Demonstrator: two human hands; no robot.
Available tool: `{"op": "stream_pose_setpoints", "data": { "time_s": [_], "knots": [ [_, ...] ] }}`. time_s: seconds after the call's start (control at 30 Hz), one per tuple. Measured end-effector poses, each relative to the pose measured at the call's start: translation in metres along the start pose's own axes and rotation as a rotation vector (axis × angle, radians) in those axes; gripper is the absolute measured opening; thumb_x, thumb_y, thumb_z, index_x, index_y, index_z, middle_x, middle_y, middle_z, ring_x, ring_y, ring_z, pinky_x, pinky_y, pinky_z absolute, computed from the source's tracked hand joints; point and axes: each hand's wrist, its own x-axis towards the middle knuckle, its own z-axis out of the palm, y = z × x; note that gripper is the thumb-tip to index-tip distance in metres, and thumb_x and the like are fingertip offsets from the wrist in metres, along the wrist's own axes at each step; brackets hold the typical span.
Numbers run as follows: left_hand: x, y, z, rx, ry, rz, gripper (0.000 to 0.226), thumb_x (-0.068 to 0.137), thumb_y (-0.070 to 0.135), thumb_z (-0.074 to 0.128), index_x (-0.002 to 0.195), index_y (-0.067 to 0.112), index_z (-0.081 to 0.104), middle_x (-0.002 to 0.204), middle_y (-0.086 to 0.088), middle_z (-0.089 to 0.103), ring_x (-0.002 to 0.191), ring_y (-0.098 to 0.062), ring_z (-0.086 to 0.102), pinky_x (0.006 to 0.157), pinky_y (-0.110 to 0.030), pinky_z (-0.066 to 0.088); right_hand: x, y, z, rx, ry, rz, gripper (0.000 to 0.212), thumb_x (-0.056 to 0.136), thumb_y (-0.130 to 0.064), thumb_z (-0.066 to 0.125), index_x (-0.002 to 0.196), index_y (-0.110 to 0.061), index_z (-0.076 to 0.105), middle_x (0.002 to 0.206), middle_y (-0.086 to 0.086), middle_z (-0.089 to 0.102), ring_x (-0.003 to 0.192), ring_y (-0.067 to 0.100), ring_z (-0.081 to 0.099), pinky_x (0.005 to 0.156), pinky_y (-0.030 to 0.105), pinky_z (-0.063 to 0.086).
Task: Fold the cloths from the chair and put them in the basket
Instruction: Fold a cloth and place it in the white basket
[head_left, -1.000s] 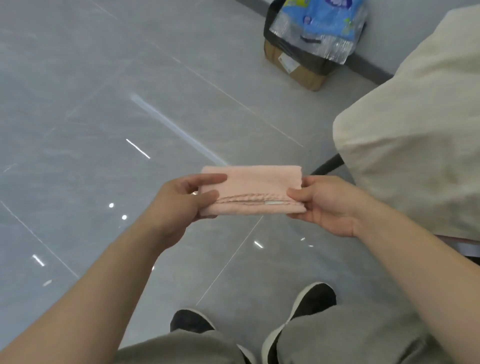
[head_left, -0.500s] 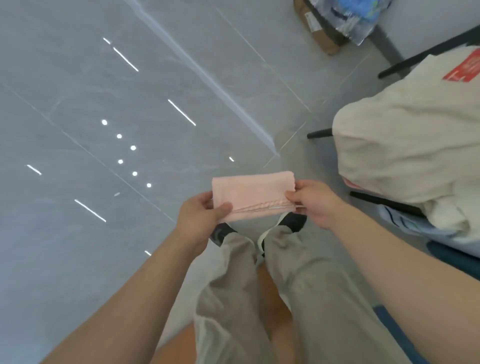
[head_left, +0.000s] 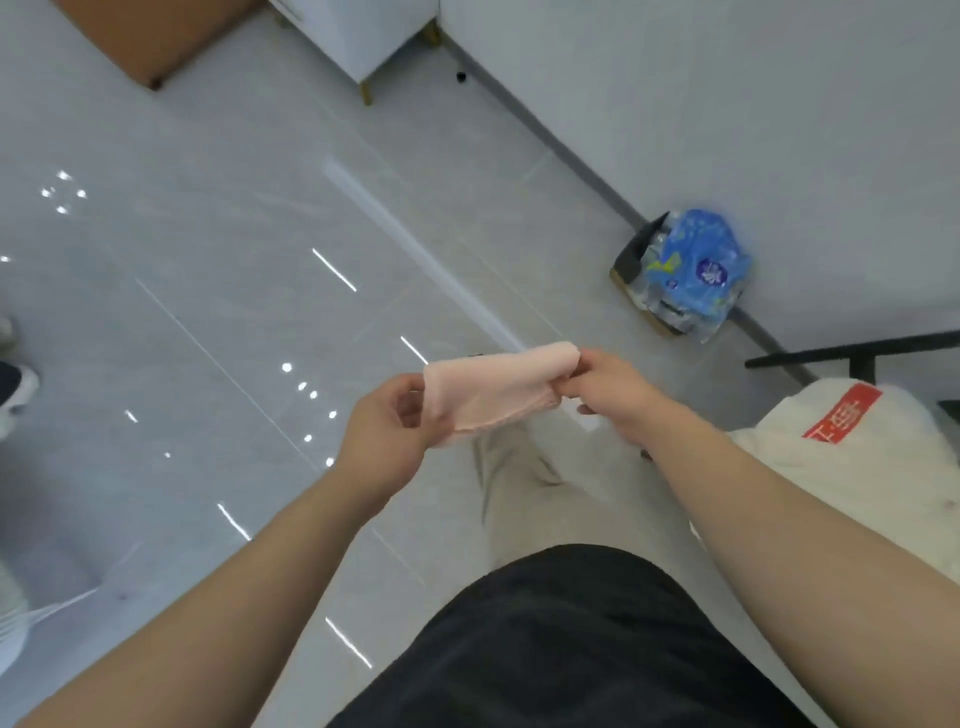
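Observation:
A small pink cloth (head_left: 493, 395), folded into a narrow strip, hangs in the air in front of me. My left hand (head_left: 387, 436) grips its left end and my right hand (head_left: 610, 395) pinches its right end. The strip sags a little between them. At the right edge a black chair (head_left: 857, 356) carries a cream cloth (head_left: 883, 467) with a red label. No basket is in view.
Glossy grey floor tiles lie below. A blue plastic pack (head_left: 696, 270) sits on a box by the wall at the upper right. White furniture (head_left: 374, 31) and a brown panel (head_left: 156, 36) stand at the top. A shoe (head_left: 15, 384) shows at the left edge.
My view has swung up and round, so the wall and the blue pack now show. The pink cloth has gone from a flat rectangle to a narrower, sagging fold, still held by both hands.

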Motion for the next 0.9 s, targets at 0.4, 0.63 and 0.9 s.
{"op": "stream_pose_setpoints", "data": {
  "time_s": [0.4, 0.63, 0.9],
  "knots": [
    [0.225, 0.268, -0.179, 0.268, 0.147, 0.314, 0.022, 0.085, 0.013, 0.073, 0.101, 0.028, 0.068, 0.092, 0.016, 0.069, 0.073, 0.010, 0.060, 0.066, -0.013, 0.041, 0.177, -0.386, -0.023, 0.176, -0.098, 0.055, 0.016, 0.085, -0.002, 0.045, 0.090, -0.007, 0.059, 0.067, 0.014, 0.064, 0.047, 0.020, 0.047, 0.050, 0.026, 0.032],
    [0.383, 0.374, -0.295, 0.487, 0.124, 0.515, 0.033, 0.084, -0.002, 0.063, 0.098, 0.026, 0.073, 0.088, 0.015, 0.068, 0.068, 0.014, 0.055, 0.060, -0.004, 0.037, 0.298, -0.559, 0.001, 0.372, -0.142, 0.088, 0.042, 0.100, -0.042, 0.033, 0.102, -0.008, 0.058, 0.080, 0.015, 0.067, 0.062, 0.029, 0.064, 0.053, 0.028, 0.032],
    [0.546, 0.511, -0.401, 0.838, -0.114, 0.816, 0.046, 0.078, -0.011, 0.054, 0.105, 0.021, 0.073, 0.102, 0.003, 0.071, 0.095, -0.019, 0.064, 0.081, -0.023, 0.048, 0.402, -0.739, 0.011, 0.313, 0.049, 0.036, 0.015, 0.089, -0.010, 0.069, 0.082, -0.018, 0.059, 0.087, 0.005, 0.059, 0.077, 0.020, 0.054, 0.063, 0.030, 0.047]
  ]
}}
